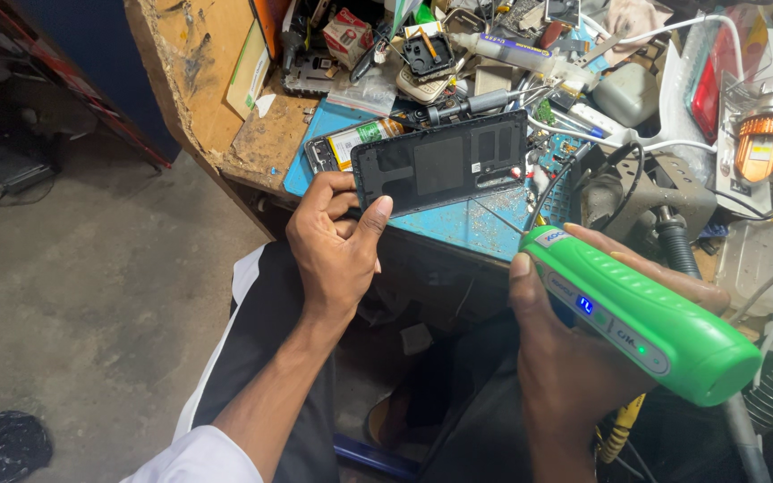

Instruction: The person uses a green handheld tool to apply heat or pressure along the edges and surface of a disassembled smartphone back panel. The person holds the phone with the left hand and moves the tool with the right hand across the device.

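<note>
The cluttered wooden bench (191,80) fills the far side, a blue work mat (458,224) along its near edge. Over that mat, centre, the black phone back panel (445,164) sits tilted, its left end pinched by the left hand (333,246), thumb on top, fingers (331,183) behind. To the near right, the right hand (574,349) wraps tight around a green handheld heat tool (641,313), blue light glowing, nozzle end toward the panel, apart from it.

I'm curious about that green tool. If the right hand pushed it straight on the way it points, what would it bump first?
Probably the blue mat by the black phone back cover's corner; the right hand aims the green tool there. Depth is unclear.
</note>
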